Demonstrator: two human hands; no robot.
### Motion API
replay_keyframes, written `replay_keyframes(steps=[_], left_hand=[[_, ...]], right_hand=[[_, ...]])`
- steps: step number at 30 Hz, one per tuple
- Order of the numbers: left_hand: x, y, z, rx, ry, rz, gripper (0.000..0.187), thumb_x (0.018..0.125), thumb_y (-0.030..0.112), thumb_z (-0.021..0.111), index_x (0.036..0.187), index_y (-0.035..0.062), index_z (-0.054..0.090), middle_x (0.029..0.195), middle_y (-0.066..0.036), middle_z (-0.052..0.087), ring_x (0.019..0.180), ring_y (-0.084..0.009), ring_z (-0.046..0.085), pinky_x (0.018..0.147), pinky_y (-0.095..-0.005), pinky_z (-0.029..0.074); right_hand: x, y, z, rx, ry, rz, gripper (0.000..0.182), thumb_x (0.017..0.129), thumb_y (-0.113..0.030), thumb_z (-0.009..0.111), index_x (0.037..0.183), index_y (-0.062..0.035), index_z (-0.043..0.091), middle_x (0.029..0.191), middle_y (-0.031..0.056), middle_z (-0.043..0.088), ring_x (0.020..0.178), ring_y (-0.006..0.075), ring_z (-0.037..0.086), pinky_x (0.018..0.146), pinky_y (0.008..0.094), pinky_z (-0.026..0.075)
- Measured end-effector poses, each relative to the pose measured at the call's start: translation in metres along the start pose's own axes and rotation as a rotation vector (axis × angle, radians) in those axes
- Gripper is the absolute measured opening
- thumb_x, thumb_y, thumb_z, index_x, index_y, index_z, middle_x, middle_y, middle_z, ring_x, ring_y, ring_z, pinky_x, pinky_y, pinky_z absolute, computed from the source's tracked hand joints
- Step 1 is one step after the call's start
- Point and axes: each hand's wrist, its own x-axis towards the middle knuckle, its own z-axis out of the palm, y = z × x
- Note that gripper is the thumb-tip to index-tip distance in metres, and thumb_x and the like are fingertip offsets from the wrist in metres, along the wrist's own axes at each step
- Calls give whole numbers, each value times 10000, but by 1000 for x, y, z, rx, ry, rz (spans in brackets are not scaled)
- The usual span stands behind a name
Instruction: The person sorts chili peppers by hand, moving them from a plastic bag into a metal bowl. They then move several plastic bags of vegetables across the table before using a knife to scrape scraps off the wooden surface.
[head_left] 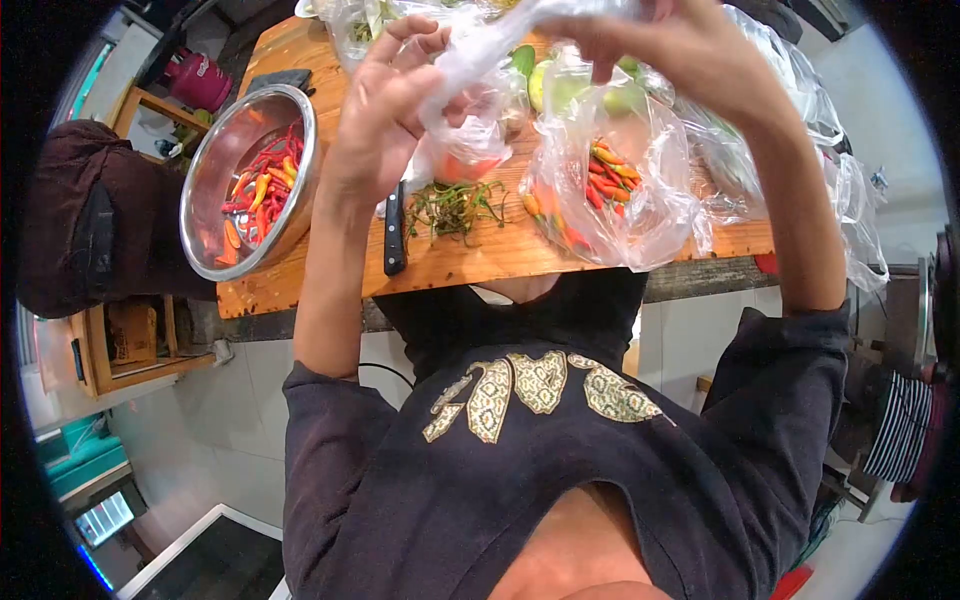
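Both hands are raised over the wooden table, with a clear plastic bag (470, 55) stretched between them. My left hand (385, 115) has its fingers curled around the bag's gathered part; something reddish shows through the plastic hanging below. At the top edge, my right hand (655, 45) grips the bag's other end, partly cut off and blurred. Green chili stems (455, 210) lie in a heap beneath, beside a black-handled knife (395, 230). Right of the heap, an open plastic bag (650, 225) holds red and orange chilies (608, 178).
A metal bowl (190, 190) with red and orange chilies stands at the table's left edge. Green vegetables (620, 95) in plastic lie at the back, and more plastic bags (735, 165) sit to the right. A dark cloth (280, 80) rests behind the bowl.
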Motion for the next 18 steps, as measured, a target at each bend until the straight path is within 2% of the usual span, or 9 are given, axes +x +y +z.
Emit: replay_keyframes(steps=[1, 2, 5, 9, 11, 13, 15, 17, 18], left_hand=[[1, -2, 0, 147, -2, 11, 336, 897, 32, 574, 1224, 1, 503, 1130, -107, 575, 1016, -216, 642, 867, -342, 532], [4, -2, 1, 295, -5, 22, 318, 905, 41, 587, 1215, 4, 526, 1115, -109, 603, 1007, -201, 641, 863, -333, 524], [17, 7, 11, 794, 9, 113, 267, 953, 86, 588, 1200, -16, 579, 1038, -124, 702, 993, -184, 665, 890, -315, 509], [40, 23, -4, 981, -115, 71, 295, 1027, 130, 444, 1253, -23, 556, 1140, -155, 693, 1028, -197, 659, 938, -303, 481], [51, 25, -12, 1049, -132, 137, 305, 1026, 150, 444, 1251, -20, 559, 1139, -136, 691, 1044, -195, 648, 945, -305, 477], [55, 25, -10, 1103, -59, 242, 320, 1017, 170, 460, 1258, -17, 554, 1150, -118, 680, 1054, -194, 638, 947, -309, 480], [55, 28, 8, 1138, 109, 389, 345, 1000, 192, 490, 1272, -14, 542, 1174, -101, 661, 1060, -194, 631, 944, -315, 490], [59, 38, 22, 1120, -25, 506, 476, 900, 231, 674, 1310, 39, 528, 1220, -64, 624, 1027, -170, 613, 845, -271, 499], [60, 38, 31, 1117, 13, 538, 398, 905, 194, 673, 1254, 31, 572, 1136, -58, 649, 932, -142, 616, 762, -245, 490]], right_hand=[[1, -6, -7, 34, 65, 75, 136, 916, -87, 648, 1028, -15, 676, 840, 77, 700, 623, 70, 613, 531, 195, 514], [8, 7, -15, 169, 54, -82, 126, 905, -37, 630, 1020, -1, 672, 877, 92, 699, 666, 91, 645, 561, 208, 548], [12, -4, -23, 188, 76, -204, 169, 917, -44, 600, 1067, -1, 665, 947, 109, 695, 782, 130, 679, 687, 256, 594], [29, -1, -30, 201, 86, -316, 208, 943, -75, 565, 1108, 12, 654, 979, 114, 689, 916, 164, 676, 867, 320, 578], [36, -4, -26, 195, 164, -275, 218, 940, -94, 567, 1101, 27, 651, 976, 109, 686, 942, 162, 662, 892, 318, 553], [41, -6, -23, 135, 259, -180, 229, 922, -114, 592, 1077, 44, 652, 966, 101, 681, 933, 151, 646, 859, 289, 526], [44, -4, -20, 194, 267, -232, 261, 877, -146, 641, 1053, 45, 656, 946, 92, 672, 853, 121, 613, 756, 266, 486], [53, -11, -8, 56, 357, -199, 260, 869, -143, 645, 1045, 49, 657, 922, 92, 672, 801, 114, 604, 713, 260, 485], [52, -13, -7, 16, 334, -245, 257, 862, -133, 648, 1040, 52, 660, 904, 95, 676, 779, 112, 609, 693, 253, 490]])
